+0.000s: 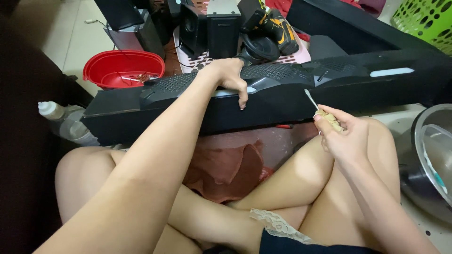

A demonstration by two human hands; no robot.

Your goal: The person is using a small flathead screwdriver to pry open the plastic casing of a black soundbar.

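Left hand [229,77] extended forward, fingers curled down; right hand [343,136] closed, apparently pinch grip.
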